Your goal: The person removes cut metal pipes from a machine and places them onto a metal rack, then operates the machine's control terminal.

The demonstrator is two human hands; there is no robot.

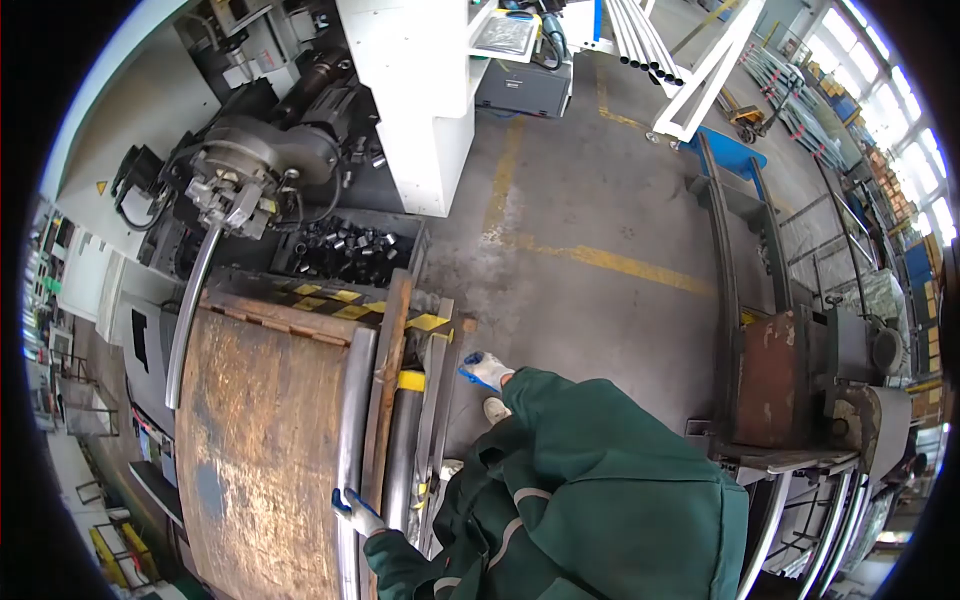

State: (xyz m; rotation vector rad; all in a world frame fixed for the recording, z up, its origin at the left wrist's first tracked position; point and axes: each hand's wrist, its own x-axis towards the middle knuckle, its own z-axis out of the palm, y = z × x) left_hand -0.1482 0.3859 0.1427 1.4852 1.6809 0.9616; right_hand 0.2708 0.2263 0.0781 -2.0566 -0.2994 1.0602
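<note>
My left hand [358, 513], in a white glove with blue fingers, rests across a smooth metal tube [355, 420] along the near edge of the worn wooden table [260, 420]. Its fingers are apart and reach over the tube's far side. Out to the side, over the floor by the table's corner, hangs my right hand [485, 370] in a matching glove. Its fingers are loosely bent and apart, with no held thing visible. Beyond the table, a long metal tube [195, 310] runs out from the head of a machine [235, 185].
A bin [420, 245] of short metal pieces stands below the machine head. Black-and-yellow striped edging [340, 303] borders the table. A white machine cabinet [415, 110] rises ahead. On the right is a long metal frame [725, 240]; yellow lines [610, 262] mark the floor.
</note>
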